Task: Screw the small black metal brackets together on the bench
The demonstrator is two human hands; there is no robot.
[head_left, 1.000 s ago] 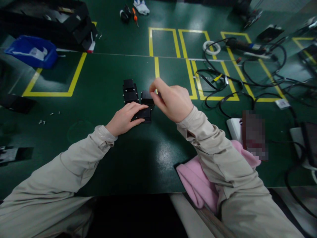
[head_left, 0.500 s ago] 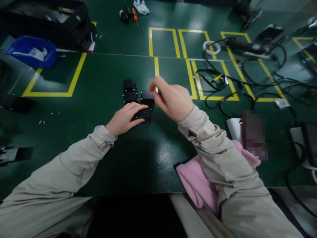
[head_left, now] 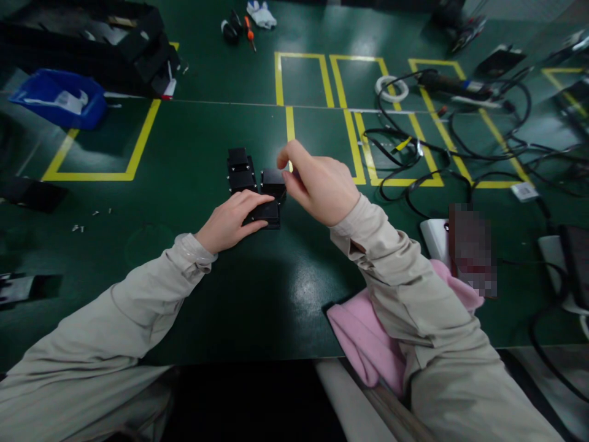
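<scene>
Several black blocks with small silvery screws lie together on the green table (head_left: 257, 288). My left hand (head_left: 233, 220) is wrapped round the nearest black block (head_left: 268, 212), thumb along its near side and fingers over its far side. Behind it stand a left black block (head_left: 241, 179) and a right black block (head_left: 273, 178). My right hand (head_left: 322, 184) hovers just right of the right block, fingers curled, with thumb and forefinger close together. What the fingertips hold, if anything, is too small to make out.
A blue bin (head_left: 59, 98) and a black crate (head_left: 138, 49) stand at the back left. Small screws (head_left: 78, 228) lie at the left. Black cables (head_left: 400, 159) and a white ring (head_left: 391, 89) are at the right. A pink cloth (head_left: 368, 337) lies under my right forearm.
</scene>
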